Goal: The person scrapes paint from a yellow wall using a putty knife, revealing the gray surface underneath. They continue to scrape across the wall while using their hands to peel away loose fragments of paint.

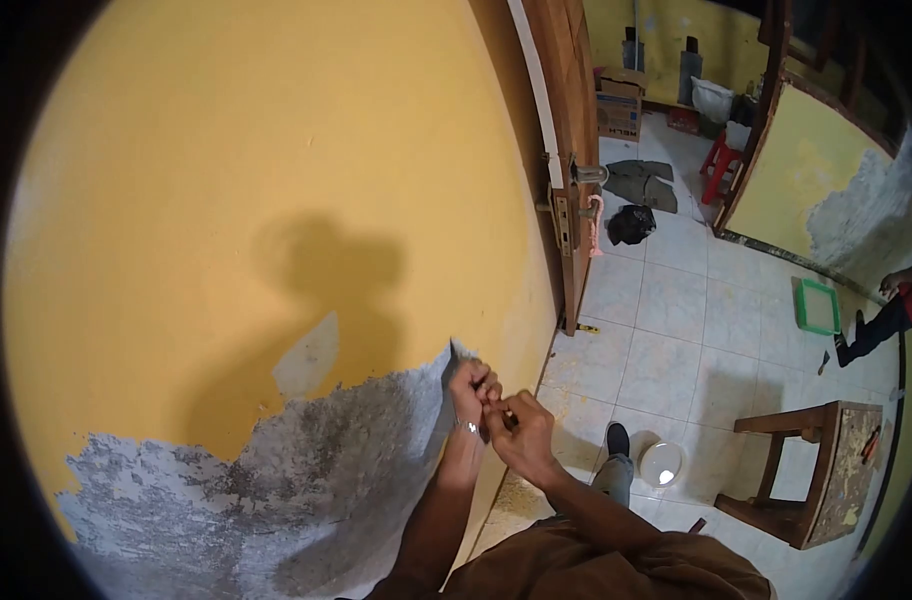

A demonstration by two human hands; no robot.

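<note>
The grip of the left hand (473,388) is closed around a dark-tipped tool (455,349), whose point meets the yellow wall (196,200) at the upper right edge of a bare grey patch (326,490); most of the tool is hidden by the fingers. The right hand (523,425) is just beside and slightly below it, fingers bent and touching or nearly touching the left; whether it holds part of the tool cannot be told. A silvery band (468,428) circles the left wrist. Right of the wall, a brown wooden door (573,120) stands ajar over a pale tiled floor (666,300). On the floor, a round white container (662,464) sits near the person's dark shoe (617,438), and farther right a wooden tabletop (834,485) on legs carries a red-and-black tool (871,444). Beyond it lies a green-rimmed tray (834,312), near the leg (869,342) of another person at the right edge. A black bag (632,226) lies beside grey cloth (641,185) past the door.
</note>
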